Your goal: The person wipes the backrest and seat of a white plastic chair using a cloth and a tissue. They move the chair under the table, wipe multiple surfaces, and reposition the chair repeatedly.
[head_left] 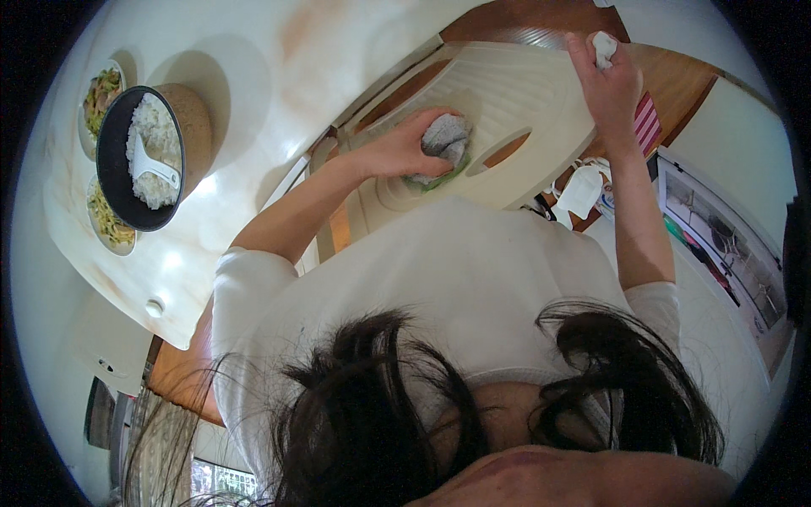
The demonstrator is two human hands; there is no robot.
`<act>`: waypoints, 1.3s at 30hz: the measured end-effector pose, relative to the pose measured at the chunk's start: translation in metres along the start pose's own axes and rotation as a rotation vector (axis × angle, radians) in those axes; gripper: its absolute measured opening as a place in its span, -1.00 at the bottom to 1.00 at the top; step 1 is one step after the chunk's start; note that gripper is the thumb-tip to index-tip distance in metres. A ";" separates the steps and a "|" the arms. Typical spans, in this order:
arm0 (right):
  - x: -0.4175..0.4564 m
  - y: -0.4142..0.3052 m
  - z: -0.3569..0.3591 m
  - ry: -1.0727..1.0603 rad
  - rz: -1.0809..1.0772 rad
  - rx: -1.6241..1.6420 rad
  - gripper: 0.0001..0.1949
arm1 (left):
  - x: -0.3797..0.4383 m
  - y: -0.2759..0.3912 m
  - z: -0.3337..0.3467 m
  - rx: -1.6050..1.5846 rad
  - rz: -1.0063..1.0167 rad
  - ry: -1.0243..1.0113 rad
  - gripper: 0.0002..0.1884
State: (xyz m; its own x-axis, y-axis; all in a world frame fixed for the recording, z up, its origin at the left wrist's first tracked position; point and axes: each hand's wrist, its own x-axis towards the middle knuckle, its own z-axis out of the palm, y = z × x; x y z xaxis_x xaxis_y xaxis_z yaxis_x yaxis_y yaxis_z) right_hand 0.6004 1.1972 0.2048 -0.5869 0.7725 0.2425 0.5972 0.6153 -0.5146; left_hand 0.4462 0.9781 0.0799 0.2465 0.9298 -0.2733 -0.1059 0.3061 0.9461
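Observation:
My left hand (405, 142) grips a bunched grey cloth (448, 134) with a green edge. The cloth lies against a cream plastic chair (551, 95), next to an oval cut-out in it. Ribbed lines run across the chair's surface. Up on the right, my right hand (608, 95) is closed around a crumpled white wad (604, 49), perhaps tissue or cloth. This hand is by the chair's outer edge; whether it touches the chair I cannot tell.
On the left, a marble-patterned table (253, 82) bears a pot of cooked rice (152, 158) with a white rice paddle (155, 168). Plates of food (101, 95) stand beside the pot. White items (580, 190) lie beyond the chair. A glass-paned frame (722, 234) is at far right.

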 end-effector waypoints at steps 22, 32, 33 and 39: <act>0.000 0.010 0.000 -0.035 0.026 0.048 -0.61 | 0.104 -0.002 0.027 0.216 0.257 0.250 -0.25; -0.003 0.009 -0.002 -0.009 0.022 0.077 -0.61 | -0.022 -0.048 -0.010 0.069 -0.067 0.119 -0.31; -0.002 0.010 -0.003 -0.019 0.013 0.110 -0.61 | -0.019 -0.067 -0.015 0.110 -0.143 0.143 -0.29; -0.001 0.014 0.002 -0.009 0.026 0.239 -0.61 | 0.023 -0.084 -0.021 0.470 -0.586 0.272 -0.23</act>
State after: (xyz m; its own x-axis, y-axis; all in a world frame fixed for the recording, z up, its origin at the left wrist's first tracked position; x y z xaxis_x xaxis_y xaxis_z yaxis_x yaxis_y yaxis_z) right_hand 0.6080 1.2051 0.1956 -0.5785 0.7854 0.2204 0.4660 0.5399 -0.7009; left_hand 0.4401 0.9785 -0.0093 -0.1137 0.6799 -0.7245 0.4007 0.6986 0.5928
